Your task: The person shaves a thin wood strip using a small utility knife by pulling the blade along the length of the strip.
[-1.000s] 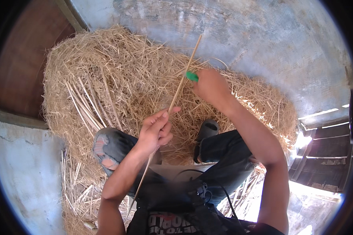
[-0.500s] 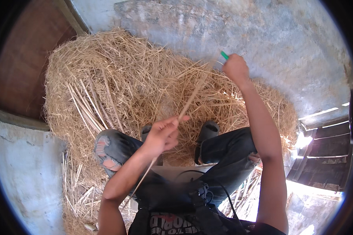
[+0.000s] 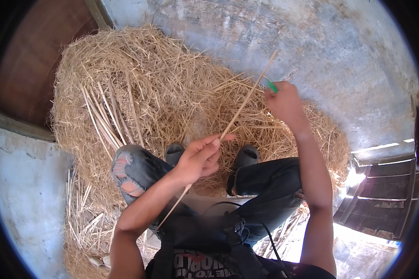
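Note:
My left hand (image 3: 198, 160) is closed around a long thin pale stick (image 3: 243, 106), apparently bamboo, in front of my knees. The stick slants from my lap up to the far right, its far end in front of the wall. My right hand (image 3: 285, 103), to the right of the stick's upper part, is closed on a small green-handled tool (image 3: 272, 87). Only a short green piece shows past the fingers; any blade is too blurred to make out. A thin pale curl is visible beside the green piece.
A large straw heap (image 3: 139, 60) spreads around my feet. Several pale sticks (image 3: 102, 116) lie on it, left of my left knee (image 3: 128, 172). More sticks lie at lower left. A grey wall (image 3: 335, 60) rises behind; dark wooden slats (image 3: 381, 195) stand at right.
My right hand has come slightly down and right with the green-handled tool. The stick's far end now shows sharply instead of blurred. My left hand keeps its hold, and the view has shifted slightly.

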A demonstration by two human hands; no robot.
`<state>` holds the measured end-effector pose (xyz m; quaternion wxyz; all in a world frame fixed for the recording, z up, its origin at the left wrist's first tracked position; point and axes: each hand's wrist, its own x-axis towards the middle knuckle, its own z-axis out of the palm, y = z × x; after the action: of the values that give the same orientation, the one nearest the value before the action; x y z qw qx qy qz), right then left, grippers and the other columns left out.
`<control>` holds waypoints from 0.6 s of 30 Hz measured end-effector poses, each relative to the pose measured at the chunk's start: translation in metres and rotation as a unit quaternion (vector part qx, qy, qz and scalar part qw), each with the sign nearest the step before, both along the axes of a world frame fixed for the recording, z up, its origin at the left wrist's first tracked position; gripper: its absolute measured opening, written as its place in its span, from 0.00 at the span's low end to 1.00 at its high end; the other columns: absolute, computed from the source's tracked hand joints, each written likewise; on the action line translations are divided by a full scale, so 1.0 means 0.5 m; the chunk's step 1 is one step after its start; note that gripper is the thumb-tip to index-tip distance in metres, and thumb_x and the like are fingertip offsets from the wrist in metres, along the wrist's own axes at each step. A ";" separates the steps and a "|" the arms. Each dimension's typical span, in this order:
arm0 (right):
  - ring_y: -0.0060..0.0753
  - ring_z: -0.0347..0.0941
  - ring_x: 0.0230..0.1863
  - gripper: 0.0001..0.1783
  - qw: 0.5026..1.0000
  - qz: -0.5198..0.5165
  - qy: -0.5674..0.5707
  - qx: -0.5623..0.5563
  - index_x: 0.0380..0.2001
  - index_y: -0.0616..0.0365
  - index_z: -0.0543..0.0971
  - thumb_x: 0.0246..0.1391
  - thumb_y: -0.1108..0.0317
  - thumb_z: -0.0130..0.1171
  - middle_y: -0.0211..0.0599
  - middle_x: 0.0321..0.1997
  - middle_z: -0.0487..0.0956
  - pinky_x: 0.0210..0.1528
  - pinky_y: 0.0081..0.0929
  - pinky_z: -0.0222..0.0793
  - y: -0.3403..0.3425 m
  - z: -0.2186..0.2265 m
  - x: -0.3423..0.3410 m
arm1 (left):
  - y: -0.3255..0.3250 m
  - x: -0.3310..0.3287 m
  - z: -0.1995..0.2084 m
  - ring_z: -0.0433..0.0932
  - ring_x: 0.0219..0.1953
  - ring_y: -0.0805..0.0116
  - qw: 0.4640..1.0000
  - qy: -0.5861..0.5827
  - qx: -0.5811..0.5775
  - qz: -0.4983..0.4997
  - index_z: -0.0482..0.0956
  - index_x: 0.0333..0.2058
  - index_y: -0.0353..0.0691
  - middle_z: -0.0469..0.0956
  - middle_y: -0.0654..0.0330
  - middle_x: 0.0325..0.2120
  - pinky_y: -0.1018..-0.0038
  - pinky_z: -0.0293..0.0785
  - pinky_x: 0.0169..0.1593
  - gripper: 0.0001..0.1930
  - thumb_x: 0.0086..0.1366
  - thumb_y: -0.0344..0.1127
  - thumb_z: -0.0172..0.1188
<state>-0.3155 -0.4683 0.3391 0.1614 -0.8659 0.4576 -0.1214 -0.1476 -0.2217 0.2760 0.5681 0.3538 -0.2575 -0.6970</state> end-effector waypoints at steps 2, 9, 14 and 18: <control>0.59 0.81 0.30 0.11 0.994 0.089 0.005 -0.067 0.28 0.66 0.83 0.53 0.66 0.62 0.58 0.27 0.81 0.37 0.51 0.78 0.049 -0.023 0.014 | -0.003 -0.001 0.004 0.47 0.15 0.83 1.000 0.010 0.019 0.022 0.68 0.68 0.33 0.51 0.74 0.16 0.81 0.49 0.20 0.24 0.82 0.43 0.43; 0.59 0.83 0.34 0.07 0.981 0.169 0.088 0.031 0.28 0.62 0.85 0.47 0.71 0.63 0.56 0.29 0.83 0.39 0.51 0.79 0.151 -0.040 0.073 | -0.004 0.025 -0.003 0.46 0.15 0.83 0.997 -0.001 0.028 0.069 0.68 0.67 0.33 0.51 0.74 0.16 0.83 0.48 0.19 0.24 0.82 0.44 0.45; 0.60 0.83 0.34 0.07 0.972 0.219 0.079 0.034 0.27 0.62 0.85 0.46 0.71 0.62 0.57 0.28 0.83 0.39 0.52 0.79 0.164 -0.051 0.071 | -0.007 0.016 0.013 0.47 0.13 0.83 0.992 0.031 0.062 0.101 0.72 0.63 0.38 0.52 0.74 0.15 0.83 0.46 0.18 0.21 0.82 0.44 0.45; 0.60 0.83 0.33 0.06 0.976 0.201 0.083 0.027 0.27 0.62 0.84 0.46 0.70 0.63 0.55 0.27 0.83 0.38 0.52 0.79 0.169 -0.068 0.073 | -0.008 0.026 -0.001 0.49 0.14 0.81 0.994 0.043 0.067 0.081 0.70 0.65 0.44 0.53 0.72 0.16 0.79 0.45 0.20 0.20 0.82 0.45 0.46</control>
<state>-0.2788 -0.3838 0.3050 0.1674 -0.9426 0.2889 -0.0012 -0.1348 -0.2256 0.2755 0.6088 0.3802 -0.1561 -0.6786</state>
